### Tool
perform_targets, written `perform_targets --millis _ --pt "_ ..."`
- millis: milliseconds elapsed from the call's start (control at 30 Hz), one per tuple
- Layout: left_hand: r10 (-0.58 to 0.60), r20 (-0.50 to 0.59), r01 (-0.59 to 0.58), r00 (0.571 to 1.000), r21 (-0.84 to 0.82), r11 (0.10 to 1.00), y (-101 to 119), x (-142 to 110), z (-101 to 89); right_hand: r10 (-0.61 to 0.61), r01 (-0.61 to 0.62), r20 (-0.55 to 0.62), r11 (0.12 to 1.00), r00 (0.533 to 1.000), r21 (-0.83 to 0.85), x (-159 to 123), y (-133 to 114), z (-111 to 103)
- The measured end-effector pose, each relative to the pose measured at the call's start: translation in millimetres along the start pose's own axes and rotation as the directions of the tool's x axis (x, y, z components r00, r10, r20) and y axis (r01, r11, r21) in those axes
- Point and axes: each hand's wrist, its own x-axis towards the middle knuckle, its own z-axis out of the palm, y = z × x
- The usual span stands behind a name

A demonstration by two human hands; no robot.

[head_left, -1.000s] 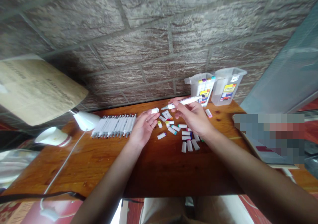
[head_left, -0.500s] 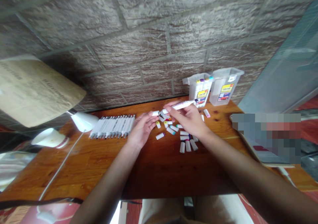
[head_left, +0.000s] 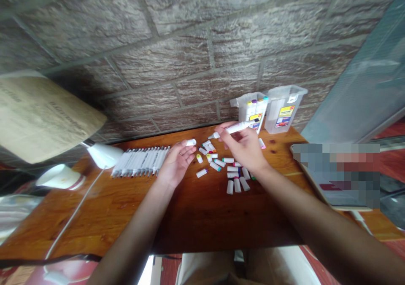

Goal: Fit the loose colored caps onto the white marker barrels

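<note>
Between the fingers of my left hand (head_left: 177, 160) is a white marker cap (head_left: 191, 142). My right hand (head_left: 242, 143) grips a white marker (head_left: 237, 127), its uncapped grey tip pointing left toward the cap and its dark end pointing at the containers. Cap and marker are apart. Under and between my hands, several loose white caps (head_left: 215, 166) with coloured ends lie scattered on the wooden table (head_left: 196, 217). Left of my left hand is a row of capped-looking markers (head_left: 139, 162), laid side by side.
A clear container (head_left: 249, 108) with several markers stands at the back against the stone wall, beside another clear container (head_left: 283, 112). On the left are a lamp (head_left: 104, 155), a white cup (head_left: 61, 177) and a cord. A tablet-like device (head_left: 335, 179) with a blurred screen lies right.
My hands have moved apart. The cap in my left hand has come away from the marker's tip, and the marker in my right hand has shifted slightly right.
</note>
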Motion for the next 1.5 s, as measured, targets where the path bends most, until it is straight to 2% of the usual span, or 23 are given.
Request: perform_targets --millis 167,300,467,633,867,1067,1167,1400,1500 --pt "0.0 0.039 0.0 0.999 -0.006 1.0 -1 -1 0.6 0.008 -0.014 0.045 0.993 0.999 0.121 -5 -7 5" --pt "0.018 0.085 -0.02 0.996 0.031 0.999 -1 -3 2.3 0.012 -0.026 0.099 0.989 0.995 0.142 -9 -9 8" --pt "0.033 0.118 -0.042 0.992 0.079 0.996 -1 -5 3.1 0.03 -0.042 0.108 0.993 0.994 0.113 -9 -8 9" --pt "0.05 0.126 -0.057 0.991 0.054 0.997 -2 -5 1.8 0.019 -0.032 0.117 0.994 0.993 0.104 -10 -5 8" --pt "0.031 0.084 -0.036 0.996 0.054 0.998 -1 -7 3.2 0.0 -0.007 0.126 0.998 0.992 0.06 -12 -1 10" --pt "0.046 0.202 -0.068 0.978 0.107 0.992 -3 -8 1.5 -0.044 0.048 0.142 0.999 0.989 -0.021 -12 2 8" --pt "0.089 0.201 -0.115 0.976 0.123 0.986 -5 -9 2.9 -0.089 0.106 0.155 0.988 0.984 -0.109 -14 2 7" --pt "0.202 0.175 -0.223 0.964 0.113 0.968 -7 -13 8.7 -0.158 0.163 0.038 0.947 0.987 -0.277 -7 -1 -2" --pt "0.235 0.156 -0.248 0.959 0.071 0.966 -2 -14 9.6 -0.102 0.096 -0.02 0.978 0.995 -0.183 -1 1 -5"
